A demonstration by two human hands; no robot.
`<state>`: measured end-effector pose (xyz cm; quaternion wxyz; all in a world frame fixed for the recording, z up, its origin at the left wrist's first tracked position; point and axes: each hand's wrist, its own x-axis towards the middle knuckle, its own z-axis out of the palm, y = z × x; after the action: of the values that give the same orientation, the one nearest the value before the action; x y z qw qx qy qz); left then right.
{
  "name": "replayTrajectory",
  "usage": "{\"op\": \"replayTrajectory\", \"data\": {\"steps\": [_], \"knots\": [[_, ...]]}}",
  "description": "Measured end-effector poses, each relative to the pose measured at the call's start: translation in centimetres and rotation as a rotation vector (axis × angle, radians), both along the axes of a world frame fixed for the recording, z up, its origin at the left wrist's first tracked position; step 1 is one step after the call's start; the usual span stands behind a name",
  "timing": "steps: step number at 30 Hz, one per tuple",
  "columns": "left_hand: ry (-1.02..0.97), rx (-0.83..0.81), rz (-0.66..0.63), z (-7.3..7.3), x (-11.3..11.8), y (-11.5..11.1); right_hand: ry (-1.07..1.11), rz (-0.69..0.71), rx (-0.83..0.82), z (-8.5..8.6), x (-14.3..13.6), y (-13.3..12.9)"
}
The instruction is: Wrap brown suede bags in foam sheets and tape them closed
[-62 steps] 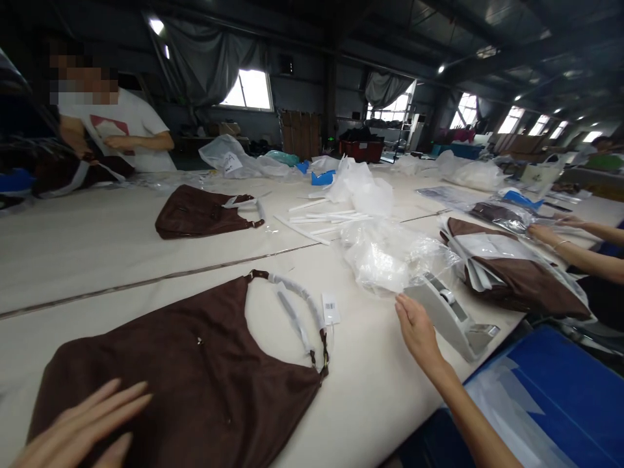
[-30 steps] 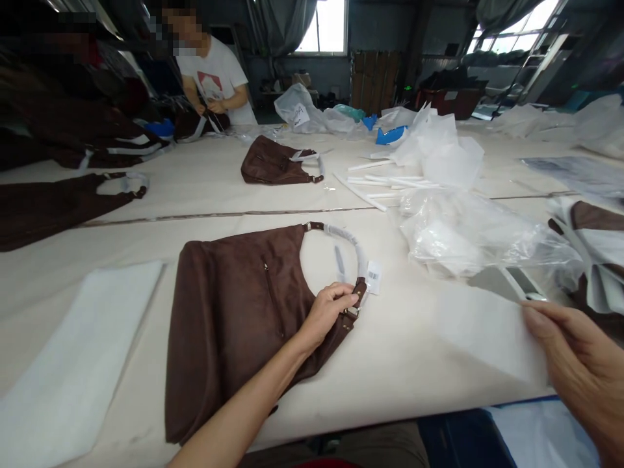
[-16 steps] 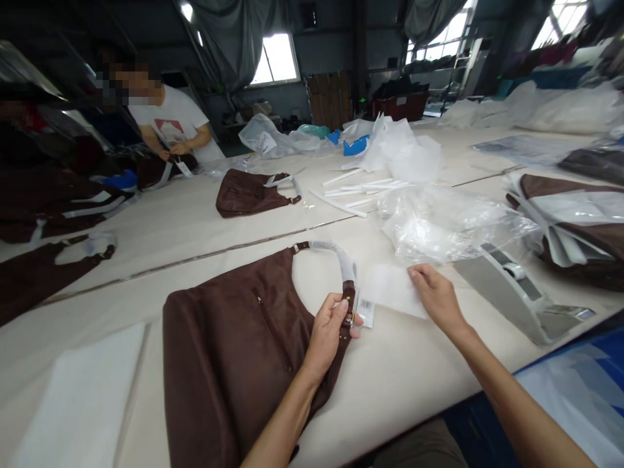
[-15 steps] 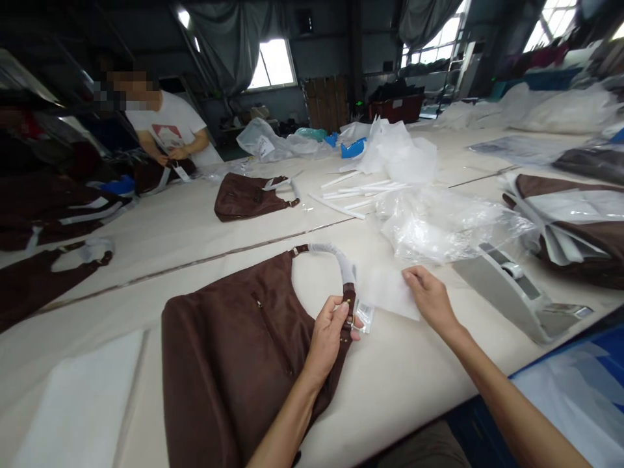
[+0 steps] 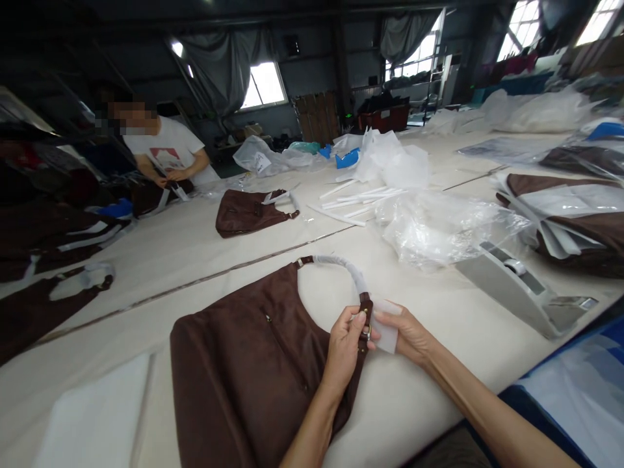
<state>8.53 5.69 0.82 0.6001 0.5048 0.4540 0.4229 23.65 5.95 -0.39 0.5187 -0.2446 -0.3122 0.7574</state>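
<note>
Two hands (image 5: 374,335) at the brown bag's (image 5: 253,364) strap, one with white paper (image 5: 386,333).

From here I see a dark brown, soft-sided shoulder bag (image 5: 244,370) lying on its side on the bench (image 5: 439,305), creased, a slanting zip across its face, its curved strap wrapped in white between brown ends. A small, thin white sheet (image 5: 387,336) is held beside the buckle.

Lg dark-brown bag (image 5: 244,364): bottom cut off by lower edge. White sheet (image 5: 92,416) at lower L also cut off. Brown bag w/ wrapped handle (image 5: 29,312), far L: partly out of frame. Writing on clear plastic bag's label (image 5: 262,162) too small to read.
</note>
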Motion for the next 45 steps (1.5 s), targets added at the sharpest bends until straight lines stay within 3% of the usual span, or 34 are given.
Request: {"op": "replayTrajectory", "data": {"steps": [5, 11, 14, 18, 22, 27, 29, 33, 36, 42, 45], "knots": [[-0.017, -0.024, -0.055, -0.1, 0.3, 0.1, -0.099, -0.166, -0.113, 0.8, -0.9, 0.1], [0.09, 0.007, -0.037, -0.1, 0.8, -0.2, -0.009, 0.066, -0.158, 1.5, -0.3, 0.1], [0.19, 0.019, 0.062, 0.0, 1.4, -0.7, -0.099, -0.035, -0.157, 1.3, 0.0, 0.1], [0.286, 0.046, 0.304, -0.7, 1.6, -1.0, -0.139, -0.141, -0.216, 1.2, 0.0, 0.2], [-0.015, -0.029, 0.476, -1.3, 0.4, -1.4, -0.107, -0.121, -0.249, 1.3, 0.0, 0.0], [-0.178, -0.002, 0.087, 0.3, -0.3, -2.0, -0.105, -0.095, -0.262, 1.5, 0.4, -0.2], [-0.176, 0.016, 0.01, 0.6, 0.1, -2.1, -0.121, -0.11, -0.253, 1.5, 0.4, -0.3], [-0.066, 0.002, 0.019, -0.4, 1.0, -2.0, -0.171, -0.169, -0.244, 1.5, 0.0, -0.5], [-0.042, -0.015, 0.066, -1.2, 1.2, -2.1, -0.232, -0.11, -0.184, 1.9, 0.5, -1.0], [-0.145, -0.043, 0.058, -0.4, 0.6, -2.4, -0.531, 0.113, 0.027, 1.7, 5.5, -2.1], [-0.193, -0.082, 0.058, 0.1, 0.3, -2.7, -0.645, 0.06, 0.217, 0.3, 8.2, -2.0]]}}
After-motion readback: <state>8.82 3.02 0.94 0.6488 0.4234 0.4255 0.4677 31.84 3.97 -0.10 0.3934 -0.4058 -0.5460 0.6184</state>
